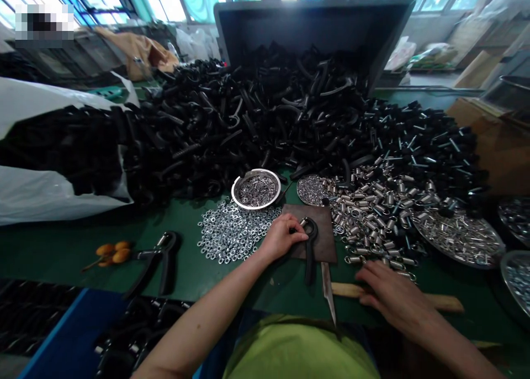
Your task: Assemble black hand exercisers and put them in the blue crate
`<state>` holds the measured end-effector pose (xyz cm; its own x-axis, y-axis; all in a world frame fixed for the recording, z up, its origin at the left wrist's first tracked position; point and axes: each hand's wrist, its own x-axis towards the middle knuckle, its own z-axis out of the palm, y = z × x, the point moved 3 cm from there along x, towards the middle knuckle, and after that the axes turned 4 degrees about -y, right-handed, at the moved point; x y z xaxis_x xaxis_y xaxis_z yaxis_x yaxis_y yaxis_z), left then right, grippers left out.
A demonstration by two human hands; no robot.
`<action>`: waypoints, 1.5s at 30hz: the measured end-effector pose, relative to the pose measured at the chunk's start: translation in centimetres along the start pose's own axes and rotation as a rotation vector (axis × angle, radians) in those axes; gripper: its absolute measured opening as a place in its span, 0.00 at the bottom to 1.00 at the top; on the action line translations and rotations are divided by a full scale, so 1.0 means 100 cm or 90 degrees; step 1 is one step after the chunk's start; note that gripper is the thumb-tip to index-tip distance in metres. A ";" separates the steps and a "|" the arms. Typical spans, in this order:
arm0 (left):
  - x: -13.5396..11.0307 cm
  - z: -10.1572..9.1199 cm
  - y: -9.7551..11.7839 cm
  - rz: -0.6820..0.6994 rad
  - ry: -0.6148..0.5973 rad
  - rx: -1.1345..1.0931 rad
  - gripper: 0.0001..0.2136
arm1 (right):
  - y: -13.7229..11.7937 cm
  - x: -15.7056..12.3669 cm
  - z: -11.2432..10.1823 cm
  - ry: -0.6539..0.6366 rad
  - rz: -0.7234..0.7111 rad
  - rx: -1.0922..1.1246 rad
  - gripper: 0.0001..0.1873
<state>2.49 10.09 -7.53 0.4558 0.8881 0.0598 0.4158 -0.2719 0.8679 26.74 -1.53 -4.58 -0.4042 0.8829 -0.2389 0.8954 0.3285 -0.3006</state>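
Nearest the camera, saw a yellow-green garment (298, 346) at the bottom edge. Just beyond it, on the green table (62, 252), found the right hand (393, 296) laid palm-down across a wooden stick (443, 303), fingers stretched flat rather than curled, seemingly to keep it from rolling. Noted a narrow metal blade (328, 293) just left of that hand, tip pointing near.

Found the left hand (281, 236) pinched around the far, coiled end of a black handle (309, 252), pressing it onto a brown pad (325, 241). Judged the pad placed there as a firm surface, and the pinch as a way to hold the part steady.

Saw loose nuts (227, 232) spread left of the pad, a steel bowl (236, 194) just beyond, and springs (372, 213) to the right, all close by, probably for easy picking. Farther off, saw a heap of black parts (248, 119) spilling from a tipped dark crate (314, 25). At near left, noted a finished grip (159, 260), well apart from the pad.

Could read no brand, label or writing anywhere.
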 end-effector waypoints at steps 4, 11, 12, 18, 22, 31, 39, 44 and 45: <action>0.005 -0.001 0.001 -0.053 -0.006 -0.008 0.06 | 0.006 -0.023 0.024 0.074 -0.006 -0.038 0.07; 0.016 -0.003 0.003 -0.140 -0.083 -0.046 0.08 | -0.004 -0.018 -0.012 0.076 0.006 0.105 0.13; 0.016 -0.003 0.003 -0.150 -0.094 -0.056 0.08 | -0.009 -0.014 -0.024 0.100 0.008 0.137 0.15; 0.017 -0.003 0.001 -0.159 -0.107 -0.090 0.07 | -0.038 0.024 -0.071 0.371 0.030 0.266 0.21; 0.017 -0.002 -0.002 -0.160 -0.087 -0.088 0.08 | -0.036 0.059 -0.050 0.225 0.063 0.129 0.20; 0.019 -0.002 0.001 -0.147 -0.117 -0.067 0.07 | -0.036 0.063 -0.049 0.280 0.071 0.067 0.21; 0.004 -0.005 0.010 -0.064 -0.034 0.096 0.11 | -0.027 0.060 -0.039 0.155 0.106 0.040 0.20; -0.032 -0.004 0.020 -0.061 0.157 0.251 0.26 | -0.055 0.023 -0.065 0.357 0.021 0.139 0.22; -0.039 -0.002 0.020 -0.066 0.180 0.274 0.24 | -0.056 0.020 -0.062 0.381 0.014 0.131 0.23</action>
<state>1.36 6.14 -5.89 0.1895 0.9677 0.1662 0.7605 -0.2517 0.5985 22.04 0.46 2.32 -0.1592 0.9429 0.2927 0.8241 0.2902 -0.4865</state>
